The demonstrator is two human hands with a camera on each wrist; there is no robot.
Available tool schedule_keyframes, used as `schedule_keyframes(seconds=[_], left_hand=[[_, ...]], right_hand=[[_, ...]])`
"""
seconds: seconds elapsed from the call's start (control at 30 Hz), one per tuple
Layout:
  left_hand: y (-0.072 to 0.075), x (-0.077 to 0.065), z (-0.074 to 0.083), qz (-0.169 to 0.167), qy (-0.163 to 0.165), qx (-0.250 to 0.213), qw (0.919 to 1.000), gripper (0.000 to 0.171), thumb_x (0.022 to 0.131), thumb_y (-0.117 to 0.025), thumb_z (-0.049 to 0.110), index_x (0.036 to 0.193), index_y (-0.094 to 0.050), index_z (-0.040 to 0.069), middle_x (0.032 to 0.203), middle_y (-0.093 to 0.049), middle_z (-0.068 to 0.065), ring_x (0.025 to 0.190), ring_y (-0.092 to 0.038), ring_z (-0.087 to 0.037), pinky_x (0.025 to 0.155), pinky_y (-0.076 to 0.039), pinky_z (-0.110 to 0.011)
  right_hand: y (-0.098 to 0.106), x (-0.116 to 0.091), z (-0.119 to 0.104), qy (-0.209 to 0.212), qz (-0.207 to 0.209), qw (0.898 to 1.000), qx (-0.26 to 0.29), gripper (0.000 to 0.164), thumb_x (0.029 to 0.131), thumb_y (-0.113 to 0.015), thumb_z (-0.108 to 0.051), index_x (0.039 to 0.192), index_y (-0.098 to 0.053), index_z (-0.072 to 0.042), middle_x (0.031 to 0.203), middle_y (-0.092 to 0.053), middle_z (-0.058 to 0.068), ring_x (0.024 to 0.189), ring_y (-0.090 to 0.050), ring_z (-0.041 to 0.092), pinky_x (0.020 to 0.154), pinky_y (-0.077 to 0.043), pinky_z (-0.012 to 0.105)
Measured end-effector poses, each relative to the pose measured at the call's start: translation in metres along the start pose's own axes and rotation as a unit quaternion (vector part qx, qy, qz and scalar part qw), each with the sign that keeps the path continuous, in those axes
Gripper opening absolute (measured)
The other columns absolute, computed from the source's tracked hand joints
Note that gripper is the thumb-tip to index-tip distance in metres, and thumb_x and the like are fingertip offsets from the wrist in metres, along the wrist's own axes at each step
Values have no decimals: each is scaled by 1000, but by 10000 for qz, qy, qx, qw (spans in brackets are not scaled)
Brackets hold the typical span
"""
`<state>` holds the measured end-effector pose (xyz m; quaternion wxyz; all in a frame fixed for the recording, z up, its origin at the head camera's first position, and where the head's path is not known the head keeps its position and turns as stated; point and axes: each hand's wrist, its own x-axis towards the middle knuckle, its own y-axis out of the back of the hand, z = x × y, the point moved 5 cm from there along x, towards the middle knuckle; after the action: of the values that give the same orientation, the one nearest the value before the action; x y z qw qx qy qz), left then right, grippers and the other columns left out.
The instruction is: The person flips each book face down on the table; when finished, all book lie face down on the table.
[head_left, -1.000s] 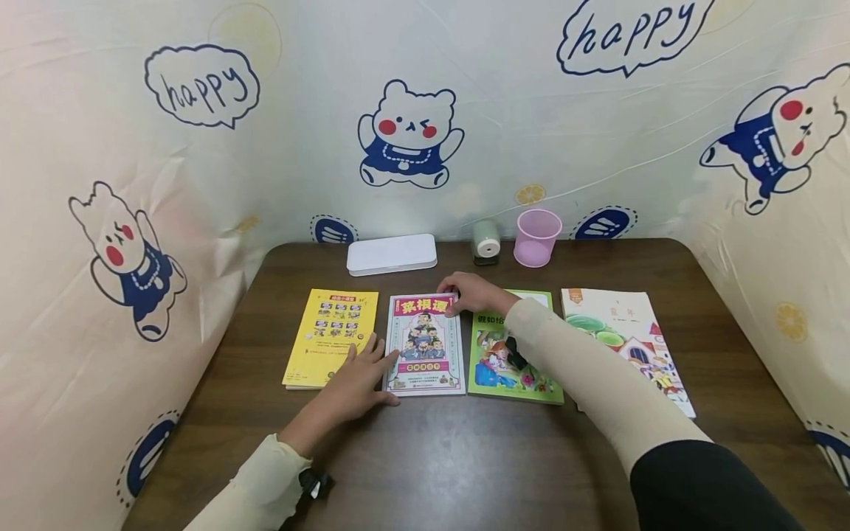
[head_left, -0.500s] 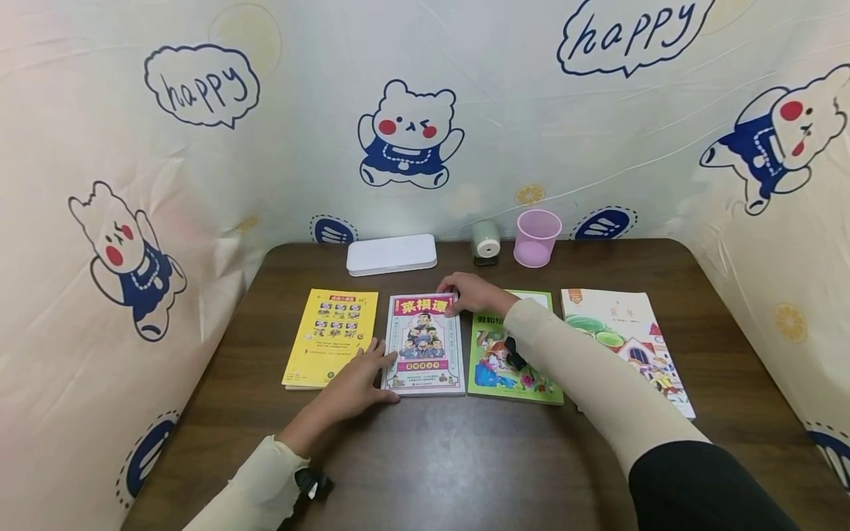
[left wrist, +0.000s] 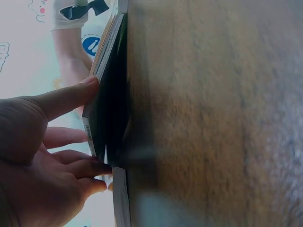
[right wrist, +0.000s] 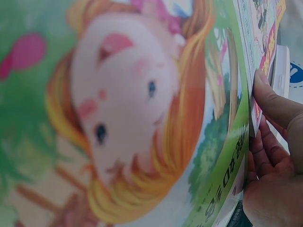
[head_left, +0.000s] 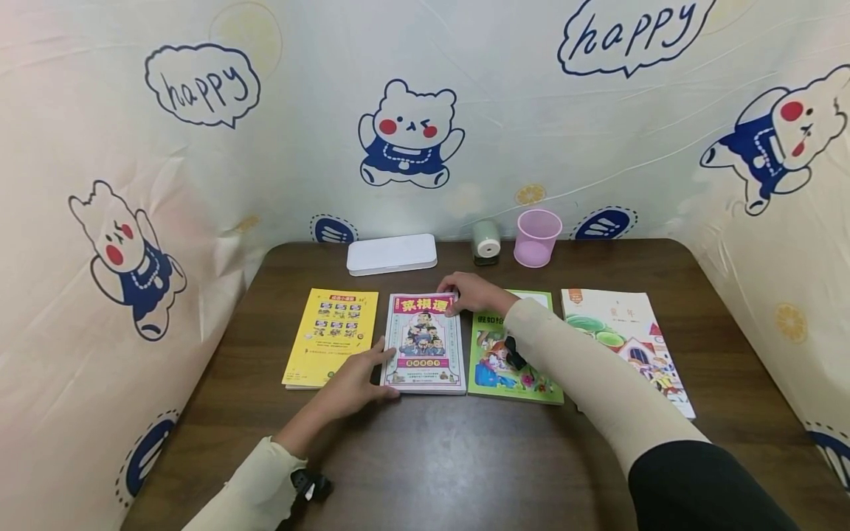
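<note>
A pink-and-white book (head_left: 425, 343) with cartoon figures lies between a yellow book (head_left: 332, 332) and a green book (head_left: 514, 361). At its near left corner, my left hand (head_left: 352, 380) holds it, thumb on the near edge and fingers along the left side. In the left wrist view, that side of the held book (left wrist: 105, 56) is tilted up off the table, with a dark gap beneath. My right hand (head_left: 474, 293) pinches the far right corner, thumb on the cover; its fingers (right wrist: 271, 146) curl at the edge, partly hidden.
A white illustrated book (head_left: 617, 317) lies at the right, partly under the right sleeve. Along the table's back edge stand a flat white case (head_left: 392, 255), a green pencil sharpener (head_left: 487, 240) and a pink cup (head_left: 536, 237). Patterned cloth (head_left: 412, 44) hangs behind.
My left hand's fingers have drawn back from over the yellow book to the pink-and-white book's left side, which has risen slightly. My right hand has kept its place.
</note>
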<state>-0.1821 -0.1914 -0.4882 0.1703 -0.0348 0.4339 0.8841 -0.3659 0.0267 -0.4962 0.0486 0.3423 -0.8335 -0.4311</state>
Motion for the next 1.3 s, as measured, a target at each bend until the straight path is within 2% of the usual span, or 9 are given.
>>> schedule_keyframes(seconds=[0.23,0.33,0.47,0.7,0.83,1.03,1.3], left_hand=[[4,-2,4,34,-8,-312,9995,83,83,-89,21,154,-48,7,169,-23,-15,154,-29,-30,120,-35,-49],[5,-3,6,50,12,-457,9989,84,83,-89,19,154,-47,7,169,-22,-15,155,-28,-29,118,-39,-47],[6,-5,9,101,-84,-555,9984,84,83,-88,18,155,-46,8,169,-22,-14,155,-26,-29,117,-40,-46],[9,-6,9,272,-382,-545,9974,83,84,-88,20,155,-46,8,170,-22,-12,156,-24,-29,123,-29,-50],[10,-6,9,376,-497,-562,9965,83,83,-88,20,154,-46,7,170,-23,-13,156,-23,-30,123,-27,-51],[14,-8,10,523,-498,-651,9953,82,82,-89,20,154,-49,10,171,-23,-10,157,-23,-31,123,-27,-52],[22,-13,16,672,-564,-795,9930,83,82,-89,20,154,-49,15,171,-24,-5,157,-23,-30,123,-28,-52]], right_hand=[[-1,0,0,9,13,10000,-5,45,90,-82,-18,131,-64,-9,127,-60,9,115,-55,25,108,-46,42],[-1,1,1,20,2,10000,-8,45,90,-82,-19,131,-64,-9,127,-60,9,114,-55,25,107,-46,42],[0,2,1,50,-3,10000,-20,45,90,-82,-19,130,-64,-9,127,-60,9,115,-55,25,108,-46,42],[1,1,-1,-5,-8,10000,-8,45,90,-82,-18,130,-64,-9,128,-60,10,117,-55,25,109,-45,42],[2,0,-3,-40,-45,10000,33,46,90,-82,-16,131,-64,-8,129,-59,11,118,-55,26,109,-44,43],[3,2,-4,0,-226,9996,188,49,92,-80,-16,137,-63,-9,131,-62,10,120,-56,26,110,-45,44],[5,4,-9,-94,-289,9982,508,50,98,-73,-33,141,-60,-13,139,-62,10,128,-57,28,112,-45,49]])
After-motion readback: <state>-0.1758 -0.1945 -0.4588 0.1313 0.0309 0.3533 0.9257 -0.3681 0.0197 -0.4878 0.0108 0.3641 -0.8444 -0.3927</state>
